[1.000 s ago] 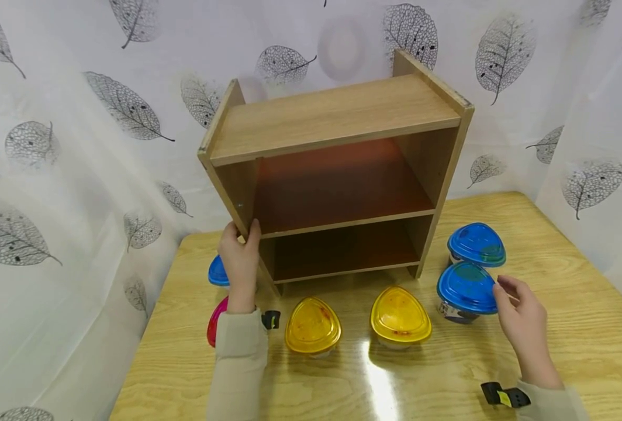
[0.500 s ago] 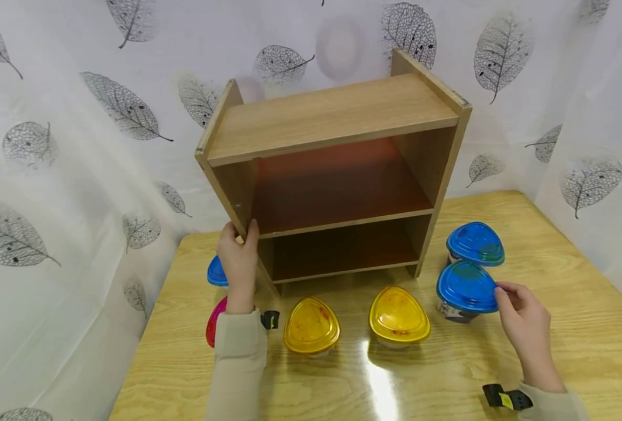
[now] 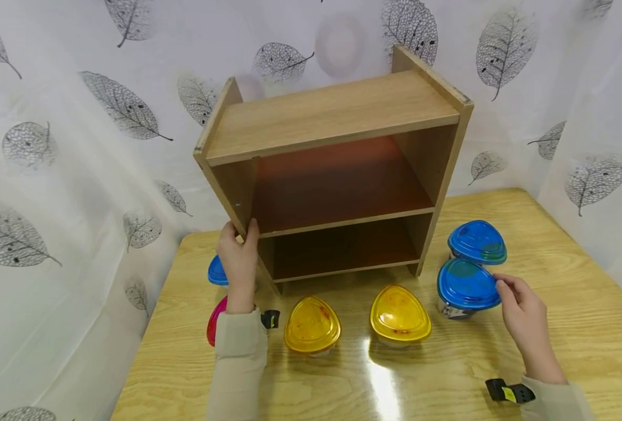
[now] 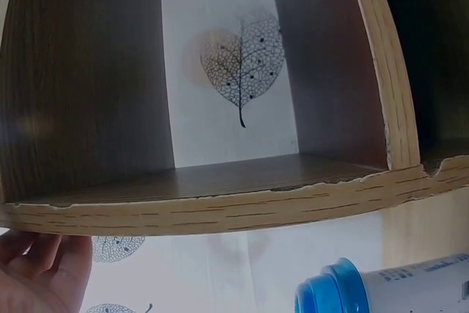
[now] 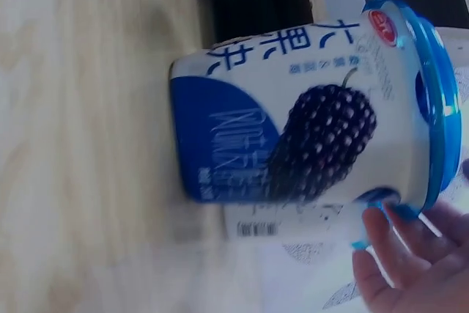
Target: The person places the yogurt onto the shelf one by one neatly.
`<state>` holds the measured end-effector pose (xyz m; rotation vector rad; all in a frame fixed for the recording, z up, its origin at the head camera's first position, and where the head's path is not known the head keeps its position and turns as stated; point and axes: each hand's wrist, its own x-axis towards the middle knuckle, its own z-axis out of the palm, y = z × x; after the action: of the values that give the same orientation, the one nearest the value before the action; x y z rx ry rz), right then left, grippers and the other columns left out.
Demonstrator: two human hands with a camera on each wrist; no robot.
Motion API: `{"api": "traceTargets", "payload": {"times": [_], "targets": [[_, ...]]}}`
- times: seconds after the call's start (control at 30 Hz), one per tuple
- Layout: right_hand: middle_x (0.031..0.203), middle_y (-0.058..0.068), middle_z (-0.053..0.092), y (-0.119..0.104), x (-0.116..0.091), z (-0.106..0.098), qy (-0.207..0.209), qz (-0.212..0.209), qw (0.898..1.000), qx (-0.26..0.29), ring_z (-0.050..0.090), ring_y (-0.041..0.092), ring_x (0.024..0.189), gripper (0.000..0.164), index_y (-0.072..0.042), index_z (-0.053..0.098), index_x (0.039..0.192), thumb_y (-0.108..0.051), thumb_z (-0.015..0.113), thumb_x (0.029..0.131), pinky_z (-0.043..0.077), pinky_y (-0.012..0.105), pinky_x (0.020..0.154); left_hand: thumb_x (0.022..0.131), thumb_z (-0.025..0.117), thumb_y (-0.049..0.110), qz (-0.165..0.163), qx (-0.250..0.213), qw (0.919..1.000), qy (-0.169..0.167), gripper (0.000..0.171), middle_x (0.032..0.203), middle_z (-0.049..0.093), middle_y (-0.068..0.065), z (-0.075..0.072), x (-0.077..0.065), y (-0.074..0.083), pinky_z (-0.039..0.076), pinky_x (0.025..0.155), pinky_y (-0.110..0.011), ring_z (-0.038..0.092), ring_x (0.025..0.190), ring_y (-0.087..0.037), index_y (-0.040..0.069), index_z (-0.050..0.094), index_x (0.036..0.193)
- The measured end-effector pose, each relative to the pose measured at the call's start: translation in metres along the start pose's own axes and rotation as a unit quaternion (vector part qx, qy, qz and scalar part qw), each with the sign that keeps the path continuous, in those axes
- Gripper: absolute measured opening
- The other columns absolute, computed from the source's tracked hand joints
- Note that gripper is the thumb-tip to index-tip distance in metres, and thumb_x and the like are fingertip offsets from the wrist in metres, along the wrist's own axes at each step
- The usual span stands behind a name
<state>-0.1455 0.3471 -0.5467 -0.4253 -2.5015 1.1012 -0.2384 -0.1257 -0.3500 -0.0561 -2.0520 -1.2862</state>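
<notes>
My left hand (image 3: 239, 263) grips the left side panel of a small wooden shelf (image 3: 337, 120), its thumb at the front edge. In the left wrist view, fingertips (image 4: 55, 258) press under that panel (image 4: 220, 210). My right hand (image 3: 524, 321) touches the lid rim of the nearer blue-lidded yogurt cup (image 3: 467, 286). The right wrist view has this white cup (image 5: 322, 122) printed with a dark berry, and relaxed fingers (image 5: 396, 254) meeting it just below the lid. Another blue-lidded cup (image 3: 477, 241) stands right behind it.
Two yellow-lidded cups (image 3: 313, 325) stand before the shelf. By the left forearm are a pink-lidded cup (image 3: 216, 321) and a blue-lidded cup (image 3: 217, 272), partly hidden. The wooden table (image 3: 169, 351) meets a leaf-patterned white curtain (image 3: 106, 245) at the back and left.
My right fingertips have come against the near blue lid, and that cup has shifted very slightly. My left hand keeps its grip on the shelf, which stands as before.
</notes>
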Motion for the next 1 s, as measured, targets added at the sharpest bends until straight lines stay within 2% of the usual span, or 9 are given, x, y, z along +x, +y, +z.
{"api": "traceTargets", "payload": {"times": [0.13,0.23,0.37,0.47,0.6,0.7,0.87,0.97,1.0], "targets": [[0.131,0.007,0.04,-0.021,-0.009,-0.012,-0.049,-0.057,0.995,0.069,0.038,0.005,0.112,0.046,-0.017,0.034,0.136,-0.028,0.044,0.093,0.032,0.004,0.079,0.085,0.058,0.019,0.003,-0.001,1.0,0.003,0.027,0.085,0.059,-0.019,0.0,0.001,0.001,0.044,0.061,-0.037,0.055,0.078,-0.028,-0.007,0.058,0.088],[0.136,0.016,0.03,-0.046,-0.018,-0.024,-0.1,-0.093,0.981,0.136,0.031,0.0,0.117,0.055,-0.006,0.023,0.139,-0.014,0.049,0.091,0.027,0.003,0.085,0.085,0.058,0.02,0.006,-0.001,0.9999,0.008,0.028,0.085,0.059,-0.019,0.001,0.002,0.002,0.043,0.06,-0.037,0.055,0.077,-0.028,-0.008,0.058,0.088],[0.141,0.023,0.016,-0.071,-0.027,-0.036,-0.15,-0.093,0.97,0.168,0.022,-0.004,0.121,0.065,-0.002,0.011,0.14,-0.005,0.051,0.089,0.022,0.002,0.087,0.085,0.058,0.019,0.012,0.001,0.9999,0.012,0.028,0.084,0.06,-0.019,0.001,0.003,0.002,0.043,0.061,-0.037,0.055,0.077,-0.028,-0.008,0.058,0.088],[0.144,0.021,0.01,-0.076,-0.03,-0.038,-0.176,-0.091,0.963,0.182,0.017,-0.003,0.124,0.07,-0.002,0.006,0.14,-0.003,0.052,0.088,0.021,0.002,0.087,0.085,0.058,0.019,0.015,-0.001,0.9998,0.013,0.027,0.084,0.06,-0.019,0.001,0.004,0.003,0.043,0.062,-0.037,0.055,0.078,-0.028,-0.008,0.058,0.088],[0.143,0.02,0.012,-0.073,-0.029,-0.034,-0.198,-0.091,0.957,0.191,0.017,-0.002,0.123,0.074,-0.005,0.006,0.141,-0.001,0.055,0.086,0.021,0.002,0.088,0.085,0.058,0.019,0.012,-0.002,0.9999,0.011,0.028,0.085,0.06,-0.019,0.002,0.003,0.002,0.043,0.061,-0.037,0.055,0.077,-0.028,-0.008,0.058,0.089],[0.139,0.026,0.014,-0.071,-0.029,-0.03,-0.213,-0.078,0.957,0.183,0.019,0.009,0.126,0.078,-0.008,0.005,0.142,-0.004,0.058,0.084,0.022,0.002,0.087,0.085,0.058,0.02,0.006,-0.005,0.9999,0.011,0.028,0.085,0.06,-0.019,0.002,0.003,0.001,0.043,0.062,-0.037,0.055,0.078,-0.027,-0.008,0.058,0.089],[0.137,0.032,0.013,-0.07,-0.026,-0.027,-0.246,-0.055,0.95,0.184,0.015,0.047,0.122,0.085,-0.007,-0.001,0.142,-0.007,0.06,0.083,0.025,0.007,0.09,0.085,0.058,0.021,0.002,-0.007,0.9999,0.013,0.028,0.086,0.06,-0.018,0.002,0.001,-0.001,0.043,0.062,-0.036,0.054,0.078,-0.026,-0.007,0.059,0.09],[0.137,0.032,0.013,-0.069,-0.024,-0.026,-0.26,-0.047,0.947,0.182,0.017,0.051,0.119,0.088,-0.005,-0.003,0.141,-0.006,0.061,0.082,0.028,0.009,0.089,0.085,0.059,0.02,0.002,-0.007,0.9999,0.012,0.028,0.086,0.06,-0.018,0.002,-0.001,-0.001,0.043,0.063,-0.036,0.054,0.078,-0.027,-0.007,0.059,0.09],[0.137,0.033,0.014,-0.069,-0.024,-0.025,-0.266,-0.039,0.946,0.183,0.017,0.051,0.119,0.088,-0.003,-0.003,0.141,-0.005,0.062,0.081,0.029,0.016,0.093,0.085,0.059,0.02,0.001,-0.008,0.9999,0.011,0.028,0.086,0.06,-0.019,0.002,-0.002,-0.001,0.043,0.063,-0.037,0.054,0.078,-0.027,-0.007,0.059,0.09]]}}
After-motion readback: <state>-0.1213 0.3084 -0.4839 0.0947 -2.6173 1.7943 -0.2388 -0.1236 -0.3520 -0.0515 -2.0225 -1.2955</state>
